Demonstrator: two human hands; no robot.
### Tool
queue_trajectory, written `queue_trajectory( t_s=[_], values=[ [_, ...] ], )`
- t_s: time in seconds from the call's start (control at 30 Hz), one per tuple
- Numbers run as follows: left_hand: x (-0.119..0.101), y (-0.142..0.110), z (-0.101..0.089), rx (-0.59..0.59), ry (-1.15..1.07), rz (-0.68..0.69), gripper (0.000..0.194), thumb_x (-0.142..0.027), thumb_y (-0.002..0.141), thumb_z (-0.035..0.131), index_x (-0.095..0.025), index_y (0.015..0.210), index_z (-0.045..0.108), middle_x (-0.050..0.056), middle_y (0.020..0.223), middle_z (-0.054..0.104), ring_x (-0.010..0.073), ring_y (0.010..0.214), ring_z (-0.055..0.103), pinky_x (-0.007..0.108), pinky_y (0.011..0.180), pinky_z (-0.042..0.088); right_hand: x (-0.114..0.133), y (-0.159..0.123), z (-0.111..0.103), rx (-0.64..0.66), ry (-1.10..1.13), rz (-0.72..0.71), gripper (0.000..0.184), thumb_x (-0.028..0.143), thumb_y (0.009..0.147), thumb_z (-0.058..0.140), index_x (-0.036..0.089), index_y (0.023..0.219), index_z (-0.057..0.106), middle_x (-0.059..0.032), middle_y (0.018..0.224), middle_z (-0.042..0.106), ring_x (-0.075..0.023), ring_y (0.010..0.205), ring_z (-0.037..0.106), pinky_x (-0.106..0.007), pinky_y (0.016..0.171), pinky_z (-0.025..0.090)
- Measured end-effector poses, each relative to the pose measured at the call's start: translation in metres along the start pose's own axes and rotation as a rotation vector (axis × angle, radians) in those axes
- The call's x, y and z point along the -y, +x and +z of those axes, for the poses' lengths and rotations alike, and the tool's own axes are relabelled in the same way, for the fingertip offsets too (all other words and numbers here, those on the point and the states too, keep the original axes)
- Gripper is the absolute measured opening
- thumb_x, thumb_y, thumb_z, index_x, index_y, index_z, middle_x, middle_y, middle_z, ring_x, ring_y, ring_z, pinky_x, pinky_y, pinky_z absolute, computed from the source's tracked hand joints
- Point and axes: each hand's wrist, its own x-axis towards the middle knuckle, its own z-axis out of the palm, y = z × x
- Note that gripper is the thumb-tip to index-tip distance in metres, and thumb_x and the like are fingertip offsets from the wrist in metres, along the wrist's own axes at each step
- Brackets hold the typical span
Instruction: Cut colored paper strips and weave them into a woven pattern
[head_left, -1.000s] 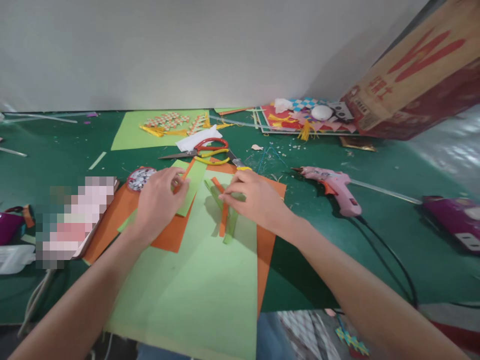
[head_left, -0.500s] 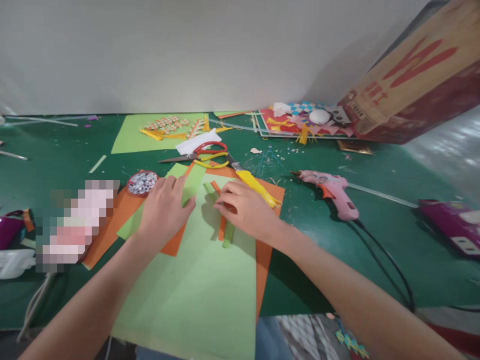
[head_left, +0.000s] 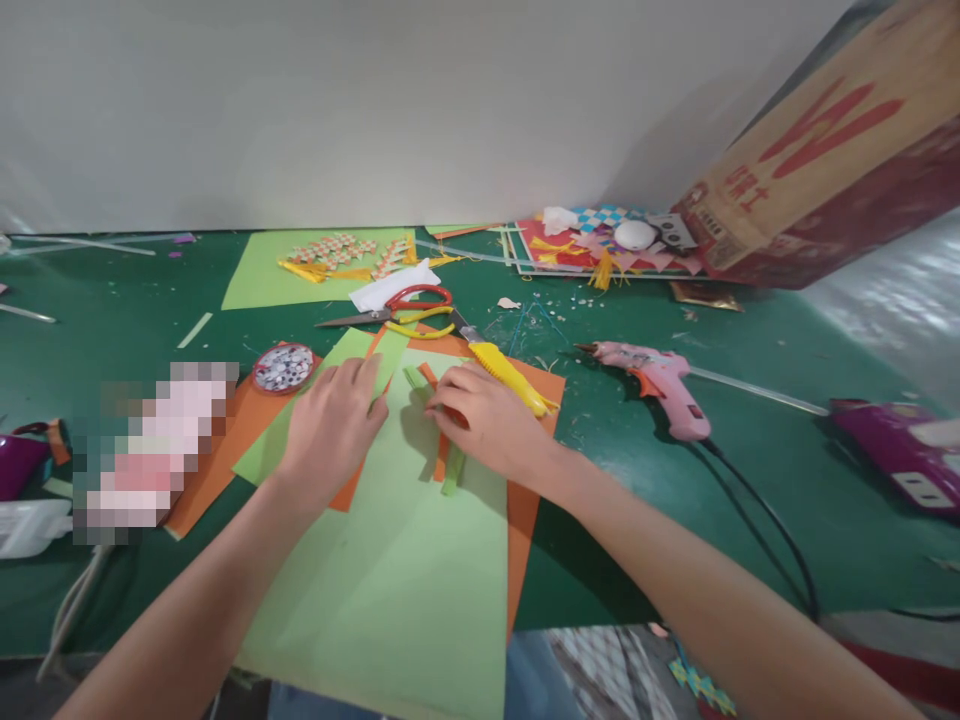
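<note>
My left hand (head_left: 331, 425) lies flat with fingers stretched on a green paper strip (head_left: 319, 410) over orange paper (head_left: 225, 455). My right hand (head_left: 487, 420) presses curled fingers down on several thin green and orange paper strips (head_left: 448, 465) lying on a large light green sheet (head_left: 405, 580). A yellow utility knife (head_left: 510, 377) lies just beyond my right hand. Red-handled scissors (head_left: 409, 303) lie farther back.
A pink glue gun (head_left: 660, 385) with a black cord lies to the right. A round tin of googly eyes (head_left: 283, 366) sits left of my hands. A cardboard box (head_left: 817, 170) stands at the back right. A woven paper piece (head_left: 337, 250) rests on a green sheet behind.
My left hand slid down and flattened on the green strip. My right hand drew back a little, uncovering the yellow utility knife.
</note>
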Motion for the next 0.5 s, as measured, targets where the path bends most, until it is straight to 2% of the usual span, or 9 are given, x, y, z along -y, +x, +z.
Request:
queue_trajectory(
  t_s=[0.13, 0.27, 0.33, 0.43, 0.5],
  values=[
    [-0.009, 0.001, -0.007, 0.056, 0.098, -0.001, 0.043, -0.007, 0.088, 0.041, -0.013, 0.13, 0.051, 0.015, 0.113, 0.066, 0.0271, 0.096, 0.066, 0.033, 0.074, 0.052, 0.0, 0.0, 0.0, 0.008, -0.012, -0.003, 0.018, 0.022, 0.091, 0.051, 0.016, 0.084, 0.067, -0.0088, 0.085, 0.061, -0.0229, 0.089, 0.054, -0.038, 0.08, 0.047],
    [-0.017, 0.004, -0.016, 0.179, 0.224, 0.005, 0.056, 0.006, 0.082, 0.032, -0.008, 0.135, 0.046, 0.021, 0.118, 0.063, 0.0283, 0.09, 0.068, 0.031, 0.063, 0.051, 0.001, 0.0, -0.003, 0.031, -0.031, -0.006, 0.018, 0.022, 0.092, 0.051, 0.015, 0.084, 0.066, -0.0093, 0.085, 0.06, -0.0231, 0.09, 0.054, -0.037, 0.08, 0.046],
    [-0.019, 0.006, -0.019, 0.206, 0.225, 0.005, 0.058, 0.009, 0.079, 0.03, -0.007, 0.132, 0.048, 0.022, 0.112, 0.065, 0.0292, 0.087, 0.069, 0.031, 0.06, 0.05, 0.001, 0.0, -0.004, 0.038, -0.032, -0.017, 0.019, 0.021, 0.092, 0.05, 0.016, 0.085, 0.066, -0.0091, 0.086, 0.06, -0.0232, 0.091, 0.054, -0.037, 0.081, 0.045],
    [-0.017, 0.012, -0.023, 0.239, 0.218, -0.01, 0.046, 0.008, 0.076, 0.034, -0.008, 0.108, 0.062, 0.018, 0.089, 0.07, 0.0307, 0.081, 0.069, 0.031, 0.059, 0.049, 0.001, 0.0, -0.006, 0.053, -0.03, -0.024, 0.018, 0.02, 0.092, 0.05, 0.016, 0.087, 0.067, -0.0096, 0.088, 0.06, -0.0234, 0.093, 0.053, -0.036, 0.081, 0.045],
    [-0.015, 0.016, -0.03, 0.271, 0.245, -0.022, 0.038, 0.007, 0.069, 0.04, -0.012, 0.09, 0.065, 0.015, 0.081, 0.071, 0.0304, 0.077, 0.069, 0.03, 0.056, 0.047, 0.001, -0.001, -0.006, 0.051, -0.035, -0.017, 0.017, 0.019, 0.091, 0.05, 0.015, 0.086, 0.067, -0.0103, 0.089, 0.06, -0.0235, 0.093, 0.053, -0.036, 0.079, 0.044]
  ],
)
